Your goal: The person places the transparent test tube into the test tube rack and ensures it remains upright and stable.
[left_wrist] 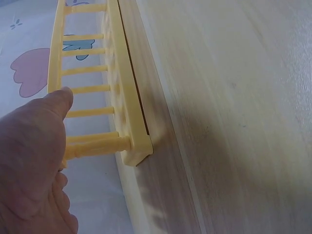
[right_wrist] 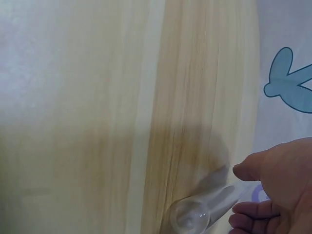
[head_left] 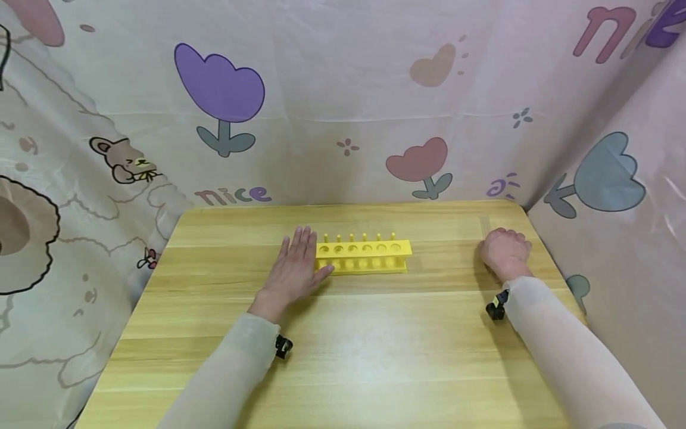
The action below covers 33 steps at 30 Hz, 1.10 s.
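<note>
A yellow test-tube rack (head_left: 364,256) (six holes, empty) stands upright against the left hand's (head_left: 293,269) thumb; a clear glass tube (right_wrist: 202,210) lies in the right hand's (head_left: 505,250) fingers.

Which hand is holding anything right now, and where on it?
The right hand curls around a clear glass tube near its far end; its open mouth sticks out. The left hand lies flat beside the yellow rack, gripping nothing.

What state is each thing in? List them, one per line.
yellow rack: upright on the table, its holes hold nothing.
clear tube: lying on its side under the right hand.
left hand: flat, fingers straight, thumb against the rack's end.
right hand: curled over the tube.
</note>
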Each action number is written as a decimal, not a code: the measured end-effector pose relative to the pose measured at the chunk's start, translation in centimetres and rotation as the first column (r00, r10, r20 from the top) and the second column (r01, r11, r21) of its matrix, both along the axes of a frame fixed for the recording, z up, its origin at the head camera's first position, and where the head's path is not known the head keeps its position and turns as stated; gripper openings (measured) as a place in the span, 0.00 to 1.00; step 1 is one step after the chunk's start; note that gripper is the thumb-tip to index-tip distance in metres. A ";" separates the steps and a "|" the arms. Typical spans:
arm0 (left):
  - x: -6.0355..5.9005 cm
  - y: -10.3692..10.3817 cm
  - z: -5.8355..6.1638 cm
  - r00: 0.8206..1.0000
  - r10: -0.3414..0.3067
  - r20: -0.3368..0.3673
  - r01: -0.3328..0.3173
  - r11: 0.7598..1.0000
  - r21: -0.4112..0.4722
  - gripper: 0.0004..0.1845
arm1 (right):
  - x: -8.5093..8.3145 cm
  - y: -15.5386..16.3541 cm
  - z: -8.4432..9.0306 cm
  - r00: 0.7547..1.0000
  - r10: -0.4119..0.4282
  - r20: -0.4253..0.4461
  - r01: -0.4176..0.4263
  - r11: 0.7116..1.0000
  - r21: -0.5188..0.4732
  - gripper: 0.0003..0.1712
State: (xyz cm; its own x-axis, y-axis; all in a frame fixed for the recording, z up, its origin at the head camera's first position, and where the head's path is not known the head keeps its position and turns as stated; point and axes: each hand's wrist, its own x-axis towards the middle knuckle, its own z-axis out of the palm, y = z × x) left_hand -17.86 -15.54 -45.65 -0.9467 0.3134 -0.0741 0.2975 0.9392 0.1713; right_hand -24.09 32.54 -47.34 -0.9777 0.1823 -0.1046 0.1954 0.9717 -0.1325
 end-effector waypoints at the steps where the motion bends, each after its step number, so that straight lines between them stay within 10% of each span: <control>1: 0.0 0.0 0.0 1.000 0.001 0.004 -0.001 1.000 -0.003 0.50 | -0.1 0.0 0.0 1.000 -0.006 0.012 0.006 1.000 0.001 0.27; 24: -0.1 0.2 -0.2 1.000 0.008 -0.001 -0.008 1.000 0.030 0.49 | -0.9 -1.6 0.2 0.990 -0.010 0.138 0.018 0.998 -0.059 0.27; 33: 0.0 0.1 -0.3 1.000 0.015 0.003 -0.015 0.999 0.037 0.50 | -0.6 -3.8 3.9 0.992 0.090 0.085 -0.073 0.981 -0.181 0.28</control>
State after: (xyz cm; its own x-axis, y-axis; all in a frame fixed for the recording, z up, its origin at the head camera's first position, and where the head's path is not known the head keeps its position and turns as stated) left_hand -17.86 -15.39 -45.96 -0.9511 0.3021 -0.0649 0.2833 0.9364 0.2072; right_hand -24.68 28.74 -43.42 -0.9730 0.0730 -0.2188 0.1361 0.9476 -0.2890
